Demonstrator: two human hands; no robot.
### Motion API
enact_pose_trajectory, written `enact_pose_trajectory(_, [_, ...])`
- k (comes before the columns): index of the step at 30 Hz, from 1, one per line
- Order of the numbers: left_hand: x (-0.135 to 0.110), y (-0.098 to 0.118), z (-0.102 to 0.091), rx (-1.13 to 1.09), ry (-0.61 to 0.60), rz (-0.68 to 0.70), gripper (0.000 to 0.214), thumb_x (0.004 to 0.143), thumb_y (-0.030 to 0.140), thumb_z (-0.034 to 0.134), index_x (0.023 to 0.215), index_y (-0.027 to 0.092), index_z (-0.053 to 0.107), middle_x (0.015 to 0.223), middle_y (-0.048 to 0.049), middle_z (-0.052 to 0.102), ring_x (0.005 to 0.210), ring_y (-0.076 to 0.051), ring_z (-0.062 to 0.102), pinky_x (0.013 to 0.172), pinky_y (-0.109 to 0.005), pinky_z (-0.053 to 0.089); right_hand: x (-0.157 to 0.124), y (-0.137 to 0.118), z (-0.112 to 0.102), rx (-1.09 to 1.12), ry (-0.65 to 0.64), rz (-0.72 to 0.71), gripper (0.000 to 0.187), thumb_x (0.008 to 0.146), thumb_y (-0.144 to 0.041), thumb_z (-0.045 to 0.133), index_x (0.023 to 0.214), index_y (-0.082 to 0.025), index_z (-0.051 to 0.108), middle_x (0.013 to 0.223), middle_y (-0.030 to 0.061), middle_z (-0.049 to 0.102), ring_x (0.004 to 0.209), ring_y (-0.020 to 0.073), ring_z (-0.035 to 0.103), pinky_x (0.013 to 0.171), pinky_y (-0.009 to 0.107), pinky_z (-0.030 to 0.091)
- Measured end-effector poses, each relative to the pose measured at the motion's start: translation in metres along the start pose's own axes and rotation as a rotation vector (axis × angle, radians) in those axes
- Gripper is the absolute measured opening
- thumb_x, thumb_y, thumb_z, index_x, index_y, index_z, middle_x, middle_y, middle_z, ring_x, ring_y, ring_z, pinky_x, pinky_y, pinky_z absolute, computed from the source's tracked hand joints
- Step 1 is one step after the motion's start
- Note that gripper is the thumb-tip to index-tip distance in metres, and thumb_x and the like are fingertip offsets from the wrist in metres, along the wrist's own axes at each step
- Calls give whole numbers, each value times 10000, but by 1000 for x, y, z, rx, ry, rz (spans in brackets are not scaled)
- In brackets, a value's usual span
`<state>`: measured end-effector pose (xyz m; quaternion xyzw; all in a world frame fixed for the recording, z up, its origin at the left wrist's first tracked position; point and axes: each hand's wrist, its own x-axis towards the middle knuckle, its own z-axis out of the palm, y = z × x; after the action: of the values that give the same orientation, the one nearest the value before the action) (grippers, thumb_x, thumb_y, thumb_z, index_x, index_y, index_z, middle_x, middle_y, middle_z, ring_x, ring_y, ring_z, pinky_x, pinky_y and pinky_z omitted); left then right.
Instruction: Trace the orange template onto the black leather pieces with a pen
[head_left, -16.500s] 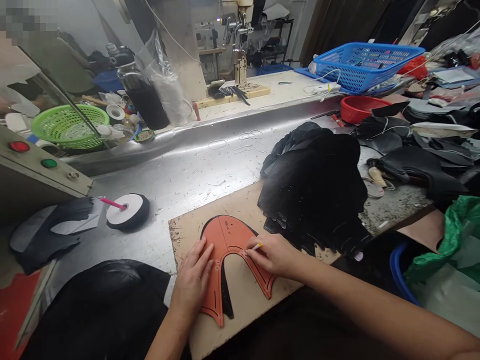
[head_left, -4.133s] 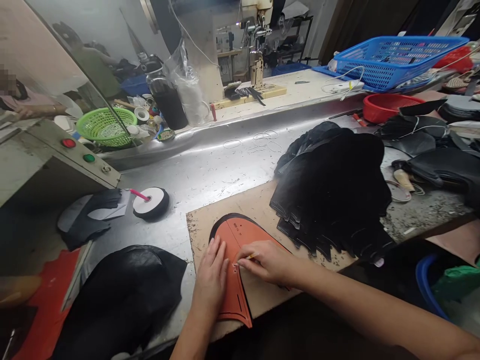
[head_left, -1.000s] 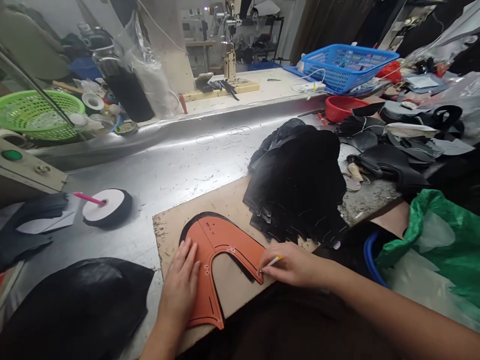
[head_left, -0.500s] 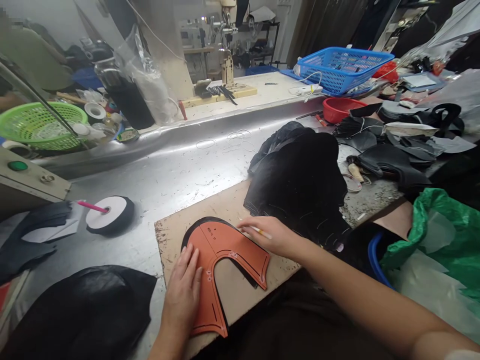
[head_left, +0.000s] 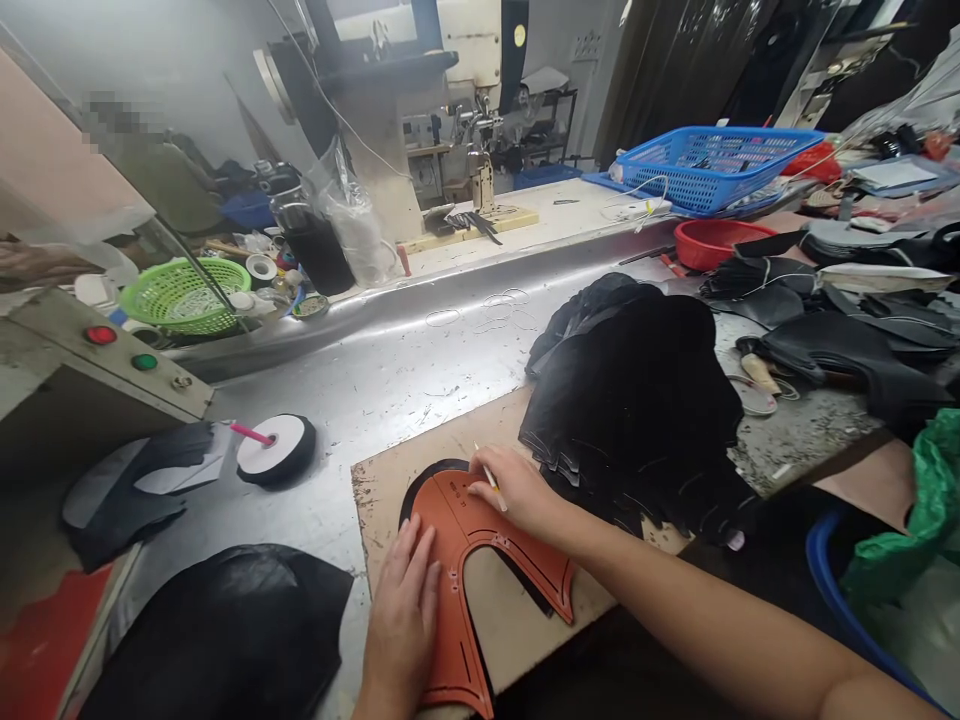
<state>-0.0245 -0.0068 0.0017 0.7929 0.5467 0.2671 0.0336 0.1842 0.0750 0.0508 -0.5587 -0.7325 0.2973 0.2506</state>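
An orange U-shaped pattern template [head_left: 480,555] lies on a black leather piece [head_left: 424,476] on a brown cutting board [head_left: 397,470]. My left hand [head_left: 405,610] presses flat on the template's left arm, fingers stretched out. My right hand [head_left: 516,490] is closed round a thin pencil-like marking pen [head_left: 489,476] at the template's upper curve.
A tall stack of black leather pieces [head_left: 637,400] sits right of the board. A white tape roll with a pink pen [head_left: 276,448] lies left, black material [head_left: 217,630] at the near left. Green basket [head_left: 184,295], blue basket [head_left: 712,165], red bowl [head_left: 709,240] and a sewing machine [head_left: 480,170] stand behind.
My right hand with the pen has moved from the template's right arm up and left to its top curve. The left hand stays pressed on the left arm.
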Motion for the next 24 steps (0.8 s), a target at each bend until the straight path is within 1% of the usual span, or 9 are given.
enact_pose_trajectory(4, [-2, 3, -4, -37, 9, -103, 457, 900, 261, 441, 1353, 224, 407, 1354, -103, 521, 1239, -220, 496, 970, -399, 483, -4, 6, -1, 119, 32, -91, 87, 805, -124, 635, 777, -173, 569, 777, 0, 604, 729, 138, 543, 675, 243, 409])
enact_pose_trajectory(7, [-4, 4, -7, -54, 43, -175, 503, 905, 279, 427, 1395, 212, 336, 1339, -114, 535, 1231, -221, 505, 958, -396, 492, -8, 11, -2, 201, 55, -169, 46, 827, -150, 611, 793, -177, 601, 802, 3, 636, 762, 138, 574, 705, 241, 434])
enact_pose_trajectory(11, [-5, 4, -6, -67, 62, -196, 504, 895, 304, 451, 1383, 219, 357, 1308, -102, 566, 1201, -219, 534, 948, -385, 499, -16, 16, -1, 275, 100, -269, 43, 835, -173, 596, 826, -186, 636, 836, 25, 666, 806, 155, 602, 746, 266, 462])
enact_pose_trajectory(15, [-5, 4, -5, -91, 68, -203, 492, 883, 326, 471, 1359, 227, 396, 1293, -86, 581, 1195, -223, 539, 949, -384, 497, -24, 14, 3, 325, 147, -363, 137, 880, -188, 507, 871, -196, 644, 878, 51, 681, 849, 173, 615, 791, 308, 477])
enact_pose_trajectory(17, [-7, 4, -7, -104, 62, -231, 489, 885, 329, 463, 1359, 224, 400, 1316, -83, 563, 1214, -226, 521, 959, -388, 489, -27, 11, 5, 351, 144, -361, 164, 887, -195, 480, 863, -192, 642, 860, 55, 679, 821, 172, 619, 769, 306, 485])
enact_pose_trajectory(19, [-9, 3, -10, -120, 73, -259, 472, 898, 316, 430, 1360, 219, 400, 1332, -80, 550, 1221, -222, 515, 965, -391, 484, -30, 8, 2, 375, 130, -330, 159, 881, -212, 481, 855, -188, 636, 819, 45, 670, 757, 160, 617, 718, 282, 491])
enact_pose_trajectory(21, [-9, 3, -12, -129, 92, -258, 444, 916, 282, 378, 1354, 214, 407, 1314, -76, 566, 1201, -208, 534, 954, -384, 492, -30, 8, -12, 415, 161, -258, 132, 862, -245, 509, 849, -189, 628, 785, 27, 654, 708, 147, 609, 668, 256, 488])
enact_pose_trajectory(22, [-9, 3, -12, -124, 96, -239, 429, 919, 266, 366, 1340, 210, 426, 1292, -75, 584, 1182, -202, 550, 944, -378, 500, -29, 10, -24, 444, 200, -203, 122, 847, -270, 532, 848, -190, 624, 780, 20, 647, 694, 142, 605, 646, 245, 485])
enact_pose_trajectory(24, [-7, 3, -11, -92, 91, -160, 379, 910, 253, 391, 1267, 205, 509, 1231, -73, 628, 1145, -203, 579, 930, -376, 511, -26, 22, -62, 512, 331, -45, 154, 799, -334, 591, 851, -192, 617, 785, 11, 637, 671, 137, 596, 601, 231, 475])
